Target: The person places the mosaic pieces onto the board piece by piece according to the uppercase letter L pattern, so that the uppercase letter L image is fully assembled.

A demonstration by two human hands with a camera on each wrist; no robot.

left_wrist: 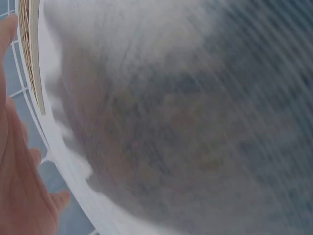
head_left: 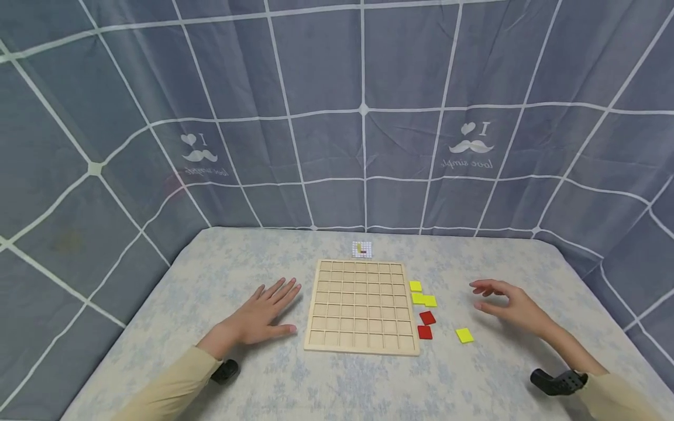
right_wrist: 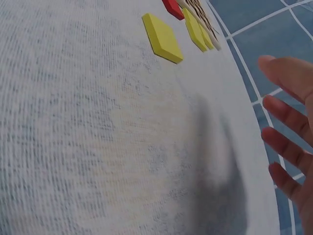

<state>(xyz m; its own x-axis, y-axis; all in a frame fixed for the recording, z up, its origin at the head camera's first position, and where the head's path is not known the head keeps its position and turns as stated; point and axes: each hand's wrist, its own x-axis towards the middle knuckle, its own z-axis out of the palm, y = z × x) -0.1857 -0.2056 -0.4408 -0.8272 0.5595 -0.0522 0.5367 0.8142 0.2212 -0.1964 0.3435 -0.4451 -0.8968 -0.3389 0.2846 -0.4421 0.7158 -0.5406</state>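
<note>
Your spread left hand (head_left: 258, 320) and relaxed right hand (head_left: 513, 305) hold nothing, square tiles (head_left: 464, 335) lying right, probably for reach.

There are four yellow tiles (head_left: 464, 335) and two red tiles (head_left: 425, 332), six tiles in all, along with one wooden grid board (head_left: 363, 307) and one small printed card (head_left: 362, 249). One left hand (head_left: 265, 314) and one right hand (head_left: 515, 307) show, with two beige sleeves (head_left: 168, 383) and two black wrist straps (head_left: 558, 382). Two white moustache prints (head_left: 471, 147) are visible too.
</note>
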